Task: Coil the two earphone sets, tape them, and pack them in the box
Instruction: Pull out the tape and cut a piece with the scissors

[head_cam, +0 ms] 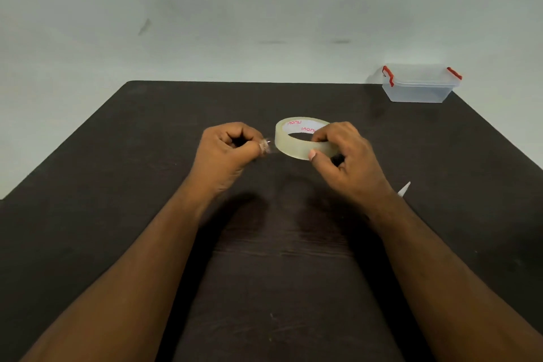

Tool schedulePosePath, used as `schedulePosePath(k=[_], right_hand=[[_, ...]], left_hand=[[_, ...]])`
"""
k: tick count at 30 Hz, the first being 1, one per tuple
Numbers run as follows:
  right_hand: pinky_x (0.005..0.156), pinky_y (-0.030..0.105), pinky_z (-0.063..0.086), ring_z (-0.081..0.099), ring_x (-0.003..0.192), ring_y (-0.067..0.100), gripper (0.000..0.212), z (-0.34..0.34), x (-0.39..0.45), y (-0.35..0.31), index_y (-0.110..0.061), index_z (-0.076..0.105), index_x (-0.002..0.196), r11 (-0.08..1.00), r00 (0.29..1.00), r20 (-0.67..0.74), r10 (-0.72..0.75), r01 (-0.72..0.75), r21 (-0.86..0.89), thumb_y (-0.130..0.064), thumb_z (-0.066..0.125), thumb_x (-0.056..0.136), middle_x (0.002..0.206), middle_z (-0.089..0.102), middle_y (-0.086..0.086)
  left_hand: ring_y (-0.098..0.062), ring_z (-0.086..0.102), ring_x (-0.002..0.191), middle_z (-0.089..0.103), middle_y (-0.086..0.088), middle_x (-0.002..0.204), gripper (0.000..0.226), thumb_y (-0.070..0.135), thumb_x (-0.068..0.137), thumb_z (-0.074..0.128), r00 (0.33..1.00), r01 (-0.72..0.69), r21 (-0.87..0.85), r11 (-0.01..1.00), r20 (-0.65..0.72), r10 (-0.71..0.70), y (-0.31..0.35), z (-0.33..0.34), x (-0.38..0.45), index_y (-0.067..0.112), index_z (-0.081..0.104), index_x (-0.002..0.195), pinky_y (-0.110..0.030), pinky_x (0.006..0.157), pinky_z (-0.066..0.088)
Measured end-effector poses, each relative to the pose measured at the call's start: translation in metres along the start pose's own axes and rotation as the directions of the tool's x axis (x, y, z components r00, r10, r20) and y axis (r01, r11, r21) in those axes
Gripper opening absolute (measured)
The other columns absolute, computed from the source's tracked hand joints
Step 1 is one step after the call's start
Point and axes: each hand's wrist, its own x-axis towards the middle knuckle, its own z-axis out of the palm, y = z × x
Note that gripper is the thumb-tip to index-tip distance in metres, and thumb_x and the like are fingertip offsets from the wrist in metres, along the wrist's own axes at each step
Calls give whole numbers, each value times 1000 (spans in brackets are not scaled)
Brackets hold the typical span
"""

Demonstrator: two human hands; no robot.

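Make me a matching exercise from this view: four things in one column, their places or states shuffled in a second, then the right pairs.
Things:
1. tape roll
2. clear box
3. left hand
4. white tip

Places or states:
A. far right corner of the table
B. pinching the loose tape end
C. held in the right hand
D. peeking out beside the right wrist

Pairs: 1-C, 2-A, 3-B, 4-D

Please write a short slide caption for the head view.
Right hand holds tape roll; left hand pulls its end.

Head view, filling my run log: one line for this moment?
right hand: holds clear tape roll | left hand: pulls tape end
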Motion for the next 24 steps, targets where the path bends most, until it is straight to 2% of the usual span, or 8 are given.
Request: schedulePosePath(k=[3,6,8,11,16,18,20,24], right_hand=[[67,10,34,50,81,17,49,0,1,0,-1,62,79,995,1000,-8,-26,25,-92,-48,74,72,79,59,3],[67,19,39,54,78,25,40,-6,3,2,1,64,77,994,999,-16,-43,41,-100,-38,76,72,76,61,9],[82,27,45,59,86,28,34,-17,5,7,1,68,85,997,998,-4,-55,54,-52,-31,75,75,83,65,9],[104,31,36,58,95,19,34,-28,6,14,-7,70,106,990,986,123,-114,124,-71,-31,69,82,98,68,4],[98,38,39,59,98,26,27,-26,7,19,-8,70,109,963,969,187,-164,198,-184,-22,64,86,100,67,9],[97,31,37,56,102,23,27,-24,7,20,-9,68,111,965,967,194,-166,200,-172,-19,62,87,103,66,8],[97,27,34,50,106,17,26,-23,6,20,-9,67,111,973,971,192,-145,175,-153,-18,61,88,105,65,6],[93,27,36,49,103,16,23,-21,3,17,-7,65,107,989,982,161,-96,112,-95,-16,60,87,102,63,4]], left_hand=[[-28,69,79,72,-13,79,25,-5,69,60,996,51,-140,989,76,-41,1,-5,0,16,71,61,-37,74,57],[-28,71,74,72,-14,78,22,-10,70,56,997,51,-195,980,64,-39,3,-14,3,7,66,61,-31,67,57],[-25,71,71,72,-11,75,18,-12,72,55,999,34,-168,985,-15,-37,2,-27,7,1,62,61,-29,65,57],[-27,71,73,70,-9,72,15,-18,78,54,997,44,-63,997,-62,-48,-1,-39,10,-10,57,66,-28,67,57],[-19,64,55,68,-6,69,24,-12,74,52,985,6,-16,1000,-173,-9,-4,-27,6,6,54,57,-28,51,55],[-13,50,38,71,-6,75,22,-8,72,50,977,28,-19,999,-209,-32,-4,-22,6,8,47,56,-18,36,38],[-13,41,31,73,-8,83,19,-1,70,51,973,92,-88,992,-204,-109,-2,-20,5,10,43,56,-13,36,27],[-25,68,53,73,-19,88,17,-1,76,55,958,226,-341,912,-90,-271,-2,-19,2,13,51,67,-25,40,49]])
